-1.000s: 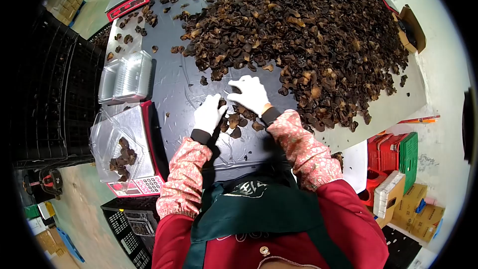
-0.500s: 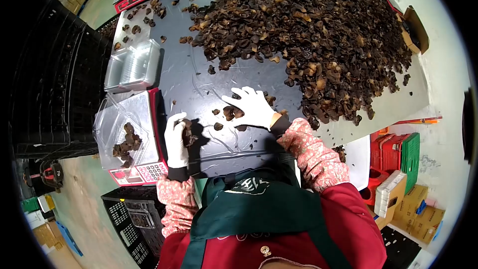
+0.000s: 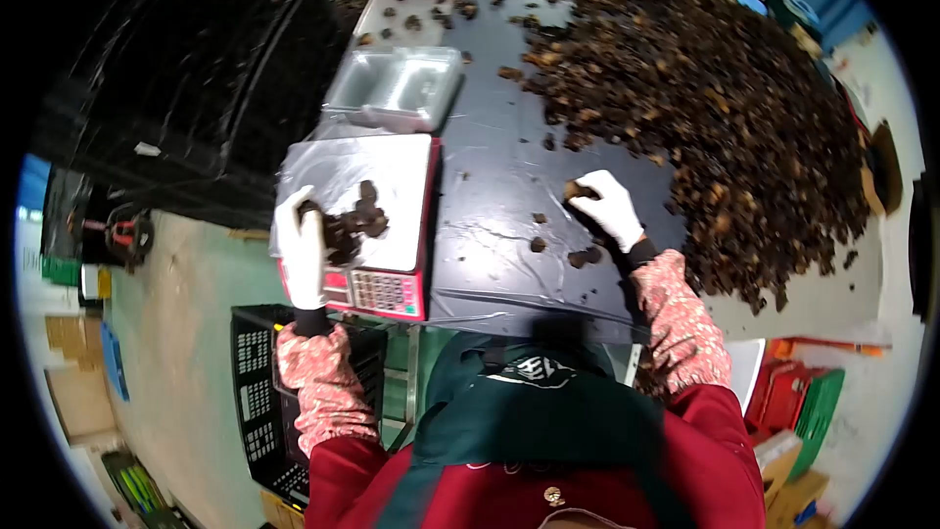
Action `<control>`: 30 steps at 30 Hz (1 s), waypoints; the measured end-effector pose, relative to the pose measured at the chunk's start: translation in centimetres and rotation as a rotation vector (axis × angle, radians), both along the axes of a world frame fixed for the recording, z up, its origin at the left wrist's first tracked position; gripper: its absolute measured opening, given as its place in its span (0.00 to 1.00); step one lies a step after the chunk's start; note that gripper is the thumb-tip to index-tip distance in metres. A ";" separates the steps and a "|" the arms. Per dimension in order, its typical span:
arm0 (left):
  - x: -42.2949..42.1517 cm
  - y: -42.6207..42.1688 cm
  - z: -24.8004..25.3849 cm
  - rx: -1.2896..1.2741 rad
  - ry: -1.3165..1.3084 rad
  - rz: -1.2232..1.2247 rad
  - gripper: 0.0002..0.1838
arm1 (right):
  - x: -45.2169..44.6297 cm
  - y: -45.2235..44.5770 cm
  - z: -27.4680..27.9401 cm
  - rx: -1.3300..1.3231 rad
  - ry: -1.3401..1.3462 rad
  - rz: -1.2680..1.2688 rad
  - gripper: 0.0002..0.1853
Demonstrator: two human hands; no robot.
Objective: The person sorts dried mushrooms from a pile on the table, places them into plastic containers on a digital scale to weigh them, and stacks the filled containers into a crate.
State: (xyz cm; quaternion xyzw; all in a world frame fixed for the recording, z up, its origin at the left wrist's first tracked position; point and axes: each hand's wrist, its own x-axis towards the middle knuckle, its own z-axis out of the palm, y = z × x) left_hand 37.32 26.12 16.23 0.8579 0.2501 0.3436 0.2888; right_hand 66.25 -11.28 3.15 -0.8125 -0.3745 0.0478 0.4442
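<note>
Head view: centre-left, the white-gloved left hand [image 3: 304,250] curls against dark-brown, ruffled fungus-like pieces [image 3: 367,219] atop a red, silver-topped scale [image 3: 406,171]; its grip is unclear. Right of centre, the white-gloved right hand [image 3: 609,212] pinches a brown piece [image 3: 576,190] over the grey counter [image 3: 490,225]. Likely light, soft, tearable: cup loosely.

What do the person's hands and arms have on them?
The left hand and right hand wear white gloves. Black cuffs circle the wrists, then pink sleeve covers with a pale flowery pattern, then dark red sleeves.
</note>
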 end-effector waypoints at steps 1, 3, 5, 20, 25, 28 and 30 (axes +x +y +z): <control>-0.1 -0.3 -0.2 0.089 0.051 -0.023 0.15 | 0.2 0.9 0.7 0.059 0.184 -0.044 0.17; -0.8 0.3 -2.0 0.158 0.115 -0.121 0.16 | -0.9 4.3 4.1 0.084 0.270 -0.044 0.18; -1.8 0.2 -2.5 0.279 0.274 -0.108 0.19 | -2.8 8.8 7.6 0.163 0.403 0.054 0.20; -3.3 -0.3 -4.6 0.159 0.180 -0.101 0.27 | -16.7 26.8 10.2 0.144 -0.416 0.401 0.28; -2.4 -2.5 -2.9 0.270 0.065 0.071 0.22 | -12.0 16.3 10.3 0.259 -0.273 0.170 0.17; 0.6 -8.0 -2.6 0.096 -0.151 -0.096 0.16 | -8.5 3.7 6.4 0.035 -0.027 -0.316 0.14; 3.4 -12.6 -3.4 -0.030 -0.122 -0.336 0.14 | -8.3 -4.0 3.4 -0.252 -0.161 -0.688 0.23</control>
